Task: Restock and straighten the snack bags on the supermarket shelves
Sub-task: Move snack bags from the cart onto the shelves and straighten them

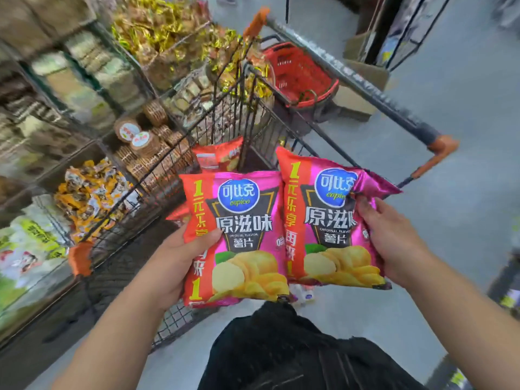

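I hold two pink-and-red potato chip bags side by side above the near end of a wire shopping cart [247,114]. My left hand [180,257] grips the left bag [242,235] at its left edge, thumb on the front. My right hand [394,243] grips the right bag [323,220] at its right edge, thumb over the front; that bag's top right corner is crumpled. Both bags face me upright. More red chip bags [219,156] lie in the cart beneath them.
Shelves on the left hold wrapped snacks: orange packs [90,192], round biscuit packs [140,136], gold-wrapped sweets [157,26]. A red plastic basket [304,71] sits on the floor beyond the cart. The cart's grey handle [365,88] runs across the right. Grey aisle floor lies to the right.
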